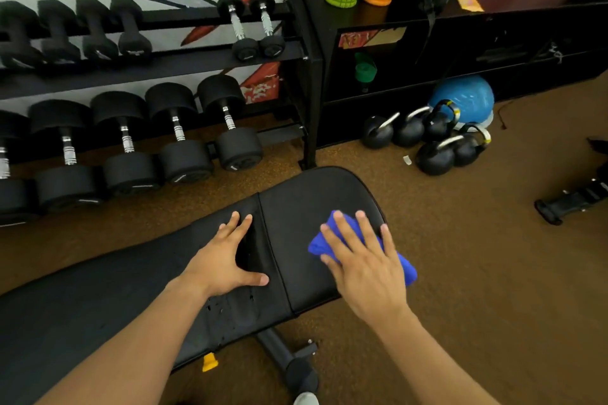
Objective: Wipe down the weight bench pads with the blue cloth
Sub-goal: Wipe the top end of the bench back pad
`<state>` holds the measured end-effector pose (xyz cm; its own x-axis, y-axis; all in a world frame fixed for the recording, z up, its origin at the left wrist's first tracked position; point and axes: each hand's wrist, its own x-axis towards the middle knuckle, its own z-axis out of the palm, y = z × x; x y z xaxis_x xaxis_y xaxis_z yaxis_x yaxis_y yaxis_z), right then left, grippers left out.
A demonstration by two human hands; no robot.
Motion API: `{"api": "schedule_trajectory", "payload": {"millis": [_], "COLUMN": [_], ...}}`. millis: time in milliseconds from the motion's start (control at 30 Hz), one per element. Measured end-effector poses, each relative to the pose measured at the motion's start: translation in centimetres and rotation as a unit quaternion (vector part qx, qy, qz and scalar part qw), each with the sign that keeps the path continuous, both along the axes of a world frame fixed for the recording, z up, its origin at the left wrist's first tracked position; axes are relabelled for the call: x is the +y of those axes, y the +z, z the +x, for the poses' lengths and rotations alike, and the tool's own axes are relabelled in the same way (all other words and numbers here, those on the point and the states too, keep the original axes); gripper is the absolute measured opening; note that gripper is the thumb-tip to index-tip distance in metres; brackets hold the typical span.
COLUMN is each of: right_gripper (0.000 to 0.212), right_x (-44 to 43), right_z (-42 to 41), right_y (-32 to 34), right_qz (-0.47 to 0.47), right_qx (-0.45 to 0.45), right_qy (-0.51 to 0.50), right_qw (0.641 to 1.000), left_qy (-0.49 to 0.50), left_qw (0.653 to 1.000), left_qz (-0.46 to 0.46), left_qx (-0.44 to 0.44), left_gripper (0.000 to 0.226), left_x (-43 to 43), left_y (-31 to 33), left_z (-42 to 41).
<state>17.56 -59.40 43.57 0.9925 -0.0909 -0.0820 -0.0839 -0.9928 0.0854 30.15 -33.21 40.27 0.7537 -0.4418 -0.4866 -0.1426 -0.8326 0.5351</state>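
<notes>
Black weight bench on the brown floor (pixel 477 273): long pad (pixel 98 299) at 8 o'clock, short pad (pixel 306 207) at 2 o'clock. Blue cloth (pixel 319 245) lies on the short pad's 3 o'clock edge, under the flat right hand (pixel 365 270). The left hand (pixel 220 260) rests flat at the gap between the 2 pads. 5 kettlebells (pixel 434 161) stand on the floor at 1 o'clock.

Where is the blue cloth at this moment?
Head view, lower right of centre: the blue cloth lies on the bench's smaller pad near its right edge, pressed under the right hand.
</notes>
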Motion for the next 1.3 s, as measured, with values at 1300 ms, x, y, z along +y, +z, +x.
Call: {"api": "schedule_trajectory", "payload": {"millis": [1300], "right_gripper": [0.051], "right_x": [12.1], "right_z": [16.0], "right_y": [-3.2], "right_qz": [0.007], "right_qx": [0.085], "right_qy": [0.162], "right_qw": [0.983], "left_qy": [0.053], "left_qw": [0.997], "left_qz": [0.049], "left_qx": [0.012], "left_gripper": [0.125], "left_x": [8.5], "left_y": [-3.0], "left_z": [-1.9]}}
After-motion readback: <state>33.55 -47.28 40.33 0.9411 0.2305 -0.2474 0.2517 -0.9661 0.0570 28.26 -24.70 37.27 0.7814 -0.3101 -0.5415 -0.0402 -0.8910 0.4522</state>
